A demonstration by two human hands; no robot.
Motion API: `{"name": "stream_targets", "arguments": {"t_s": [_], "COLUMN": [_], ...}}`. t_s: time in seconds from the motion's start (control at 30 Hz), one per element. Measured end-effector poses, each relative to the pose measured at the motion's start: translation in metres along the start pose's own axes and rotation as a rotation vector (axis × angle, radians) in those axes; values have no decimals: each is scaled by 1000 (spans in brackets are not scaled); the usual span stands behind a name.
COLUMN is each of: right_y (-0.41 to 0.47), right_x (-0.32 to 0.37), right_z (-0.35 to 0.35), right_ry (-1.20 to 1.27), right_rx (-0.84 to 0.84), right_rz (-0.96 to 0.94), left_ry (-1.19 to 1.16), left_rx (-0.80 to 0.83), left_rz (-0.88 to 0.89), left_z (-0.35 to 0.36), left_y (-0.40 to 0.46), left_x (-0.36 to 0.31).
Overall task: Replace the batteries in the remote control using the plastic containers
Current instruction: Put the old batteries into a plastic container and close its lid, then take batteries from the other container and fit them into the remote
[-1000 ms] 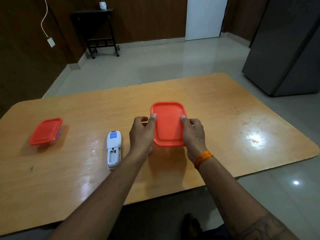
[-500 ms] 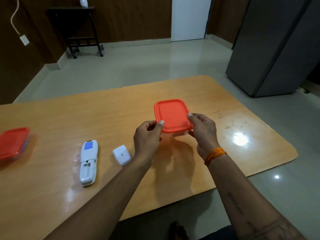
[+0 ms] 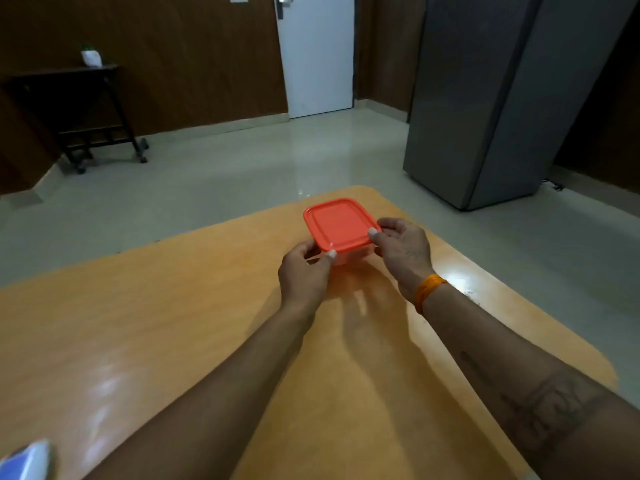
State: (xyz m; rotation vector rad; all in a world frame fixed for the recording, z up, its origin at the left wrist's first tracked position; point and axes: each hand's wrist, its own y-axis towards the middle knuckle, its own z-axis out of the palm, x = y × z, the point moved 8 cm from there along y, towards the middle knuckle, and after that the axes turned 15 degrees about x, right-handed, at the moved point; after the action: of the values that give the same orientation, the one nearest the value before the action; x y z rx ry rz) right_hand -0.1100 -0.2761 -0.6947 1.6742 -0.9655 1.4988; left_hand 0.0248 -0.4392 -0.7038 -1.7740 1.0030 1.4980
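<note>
while both hands (image 3: pixel 353 263) grip it, the red-lidded container (image 3: pixel 339 225) stays closed.

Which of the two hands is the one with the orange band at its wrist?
The right hand, gripping the right edge of the red-lidded container, has the orange band at its wrist. The left hand, holding the near left corner, has a bare wrist.

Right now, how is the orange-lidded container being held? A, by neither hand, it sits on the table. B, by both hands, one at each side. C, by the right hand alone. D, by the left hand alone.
B: the left hand and right hand each pinch a side of the container, lifted off the table.
</note>
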Motion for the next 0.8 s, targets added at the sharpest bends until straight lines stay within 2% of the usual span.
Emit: {"name": "stream_targets", "arguments": {"t_s": [0.23, 0.43, 0.6, 0.8], "right_y": [94, 147, 163, 138], "right_x": [-22, -23, -24, -30], "right_z": [-29, -34, -38, -42], "right_ry": [-7, -11, -38, -17], "right_rx": [-89, -80, -75, -107], "right_rz": [40, 33, 22, 52], "left_ry": [85, 148, 175, 130], "left_rx": [-81, -89, -78, -73], "left_rz": [57, 51, 17, -34], "left_z": [31, 51, 59, 54], "left_y": [88, 137, 152, 140], "left_x": [4, -5, -6, -6]}}
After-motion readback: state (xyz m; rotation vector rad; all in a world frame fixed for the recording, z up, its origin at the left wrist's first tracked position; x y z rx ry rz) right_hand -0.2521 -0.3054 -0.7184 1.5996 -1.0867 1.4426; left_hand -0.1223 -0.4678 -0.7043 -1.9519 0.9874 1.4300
